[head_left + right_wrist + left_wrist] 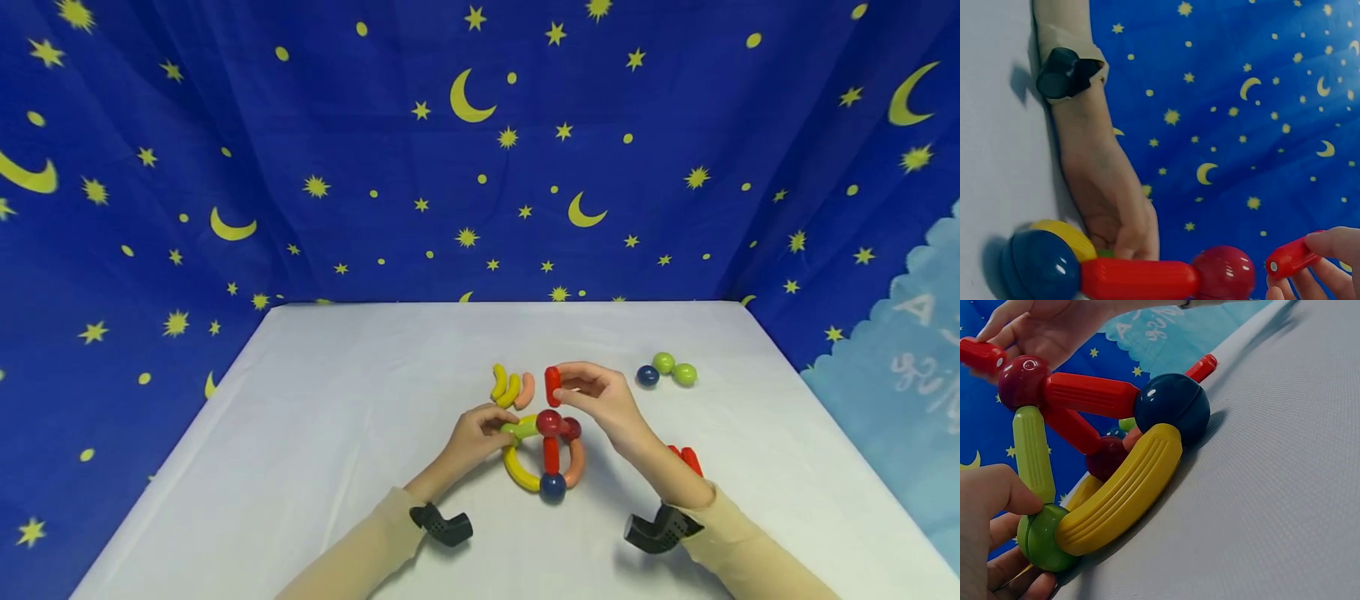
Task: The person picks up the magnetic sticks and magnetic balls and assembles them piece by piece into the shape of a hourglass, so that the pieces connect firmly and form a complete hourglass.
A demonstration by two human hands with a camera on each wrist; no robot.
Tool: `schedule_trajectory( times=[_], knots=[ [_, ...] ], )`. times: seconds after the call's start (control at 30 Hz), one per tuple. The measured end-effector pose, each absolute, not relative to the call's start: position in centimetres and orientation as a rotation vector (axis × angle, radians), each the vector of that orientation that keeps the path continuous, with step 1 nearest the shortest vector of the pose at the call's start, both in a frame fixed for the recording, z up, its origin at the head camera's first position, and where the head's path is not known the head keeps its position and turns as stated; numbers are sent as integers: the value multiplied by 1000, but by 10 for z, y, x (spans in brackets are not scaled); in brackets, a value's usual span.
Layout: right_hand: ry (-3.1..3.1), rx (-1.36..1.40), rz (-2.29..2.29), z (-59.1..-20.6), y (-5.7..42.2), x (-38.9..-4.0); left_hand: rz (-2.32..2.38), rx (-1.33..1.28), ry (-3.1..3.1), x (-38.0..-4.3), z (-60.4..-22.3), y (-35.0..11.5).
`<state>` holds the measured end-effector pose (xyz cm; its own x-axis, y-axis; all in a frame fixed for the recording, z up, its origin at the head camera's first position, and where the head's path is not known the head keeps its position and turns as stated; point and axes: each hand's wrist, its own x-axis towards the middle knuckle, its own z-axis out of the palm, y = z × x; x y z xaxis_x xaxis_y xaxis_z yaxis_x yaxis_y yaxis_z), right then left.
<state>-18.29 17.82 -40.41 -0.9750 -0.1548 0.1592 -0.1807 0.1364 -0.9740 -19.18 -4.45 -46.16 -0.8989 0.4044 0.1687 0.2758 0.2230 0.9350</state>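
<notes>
"What is the right hand (606,400) doing?"

"Its thumb and fingers pinch a short red stick (552,387) by the sides."

"Which way does the stick point?"

"The long way goes up and down. The end with a pale dot faces the dark red ball (549,422), just under those fingers, not touching."

"Is it heavy?"

"I think it's light, hard and smooth, so it could slip. Best to hold its sides and leave the dot end bare."

"And the left hand (476,429)?"

"It pinches the green ball (1046,540), with a yellow curved stick (1119,494) beside its fingers."
</notes>
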Motion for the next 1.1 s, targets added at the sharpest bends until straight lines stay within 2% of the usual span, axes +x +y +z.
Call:
schedule_trajectory(
  times=[0.63, 0.73, 0.97, 1.1],
  knots=[
    [-2382, 534, 1974, -415, 167, -182, 1729, 654, 2383, -192, -462, -43],
    [-2372, 503, 1977, -414, 169, -180, 1738, 660, 2379, -193, -463, -42],
    [-2331, 358, 1945, -412, 197, -172, 1748, 657, 2396, -209, -498, -41],
    [-2301, 248, 1876, -419, 221, -166, 1736, 630, 2402, -210, -498, -42]
  ],
)
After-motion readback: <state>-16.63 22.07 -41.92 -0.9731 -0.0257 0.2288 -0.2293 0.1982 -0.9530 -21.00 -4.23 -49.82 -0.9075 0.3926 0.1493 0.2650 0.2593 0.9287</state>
